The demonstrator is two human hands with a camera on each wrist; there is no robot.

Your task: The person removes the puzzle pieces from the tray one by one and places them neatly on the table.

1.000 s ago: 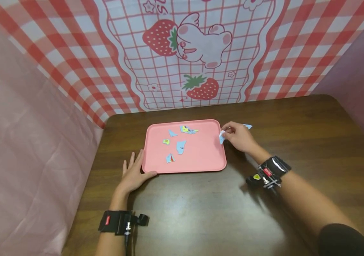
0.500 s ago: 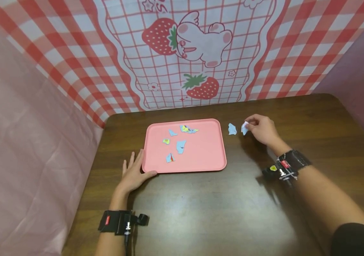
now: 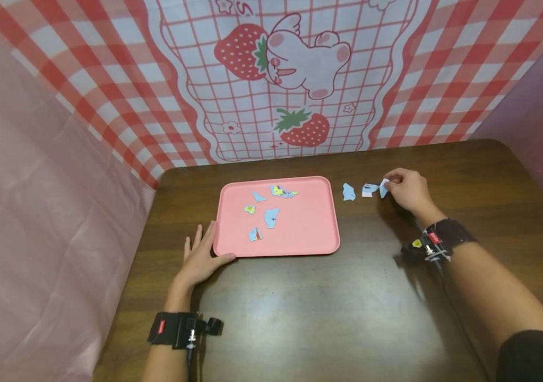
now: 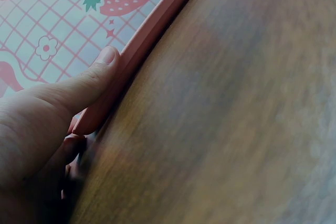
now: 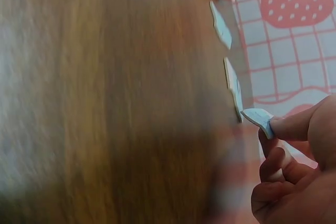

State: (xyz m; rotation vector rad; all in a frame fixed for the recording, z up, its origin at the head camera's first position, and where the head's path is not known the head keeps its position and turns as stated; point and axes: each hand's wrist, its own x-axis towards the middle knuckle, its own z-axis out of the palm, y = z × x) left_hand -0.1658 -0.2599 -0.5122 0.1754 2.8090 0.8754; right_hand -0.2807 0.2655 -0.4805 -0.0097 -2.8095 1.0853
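Observation:
My right hand pinches a pale blue jigsaw puzzle piece between thumb and fingertips, tilted at the table. In the right wrist view, the held piece's tip meets or overlaps the end of a neighbouring blue-and-white piece. Further left, a plain blue piece lies between that one and the pink tray. My left hand rests at the tray's front left corner. Its thumb lies along the front rim, and the straight fingers touch the left side. The left wrist view shows the thumb against the rim.
Several pieces lie in the tray's left and middle part, among them a yellow-and-blue one, a small yellow one and one with red. A checked strawberry cloth hangs behind the wooden table.
From the tray's right rim, my right hand has moved right across the table with the puzzle piece. Two table pieces it partly or wholly hid now show. The left hand stays put.

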